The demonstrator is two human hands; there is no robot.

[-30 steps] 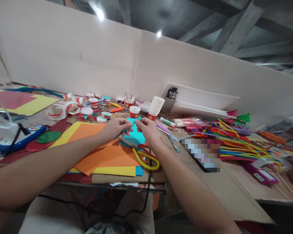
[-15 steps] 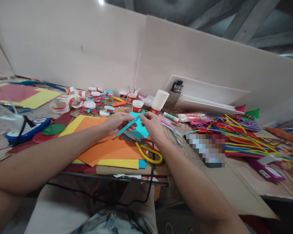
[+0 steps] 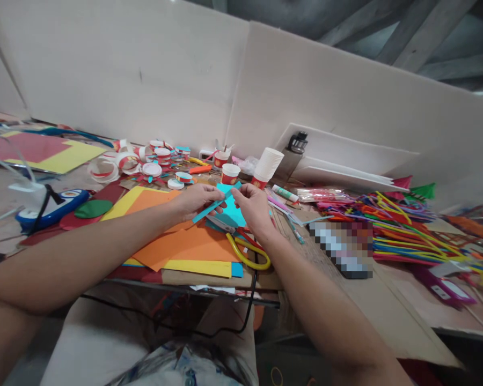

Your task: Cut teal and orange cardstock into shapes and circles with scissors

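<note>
Head view, centre of frame: the left hand [image 3: 195, 199] and right hand [image 3: 253, 206] each pinch an end of a narrow, flat teal paper strip [image 3: 216, 203], above smooth orange card sheets [image 3: 181, 244]. Yellow-handled scissors [image 3: 245, 251] lie just below. No writing is legible; a device at right is pixelated.

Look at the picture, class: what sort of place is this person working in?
Probably a paper-craft worktable in a workshop. Both hands fold a turquoise paper strip above orange card sheets, with yellow-handled scissors, paper cups and a heap of coloured pipe cleaners around.
</note>
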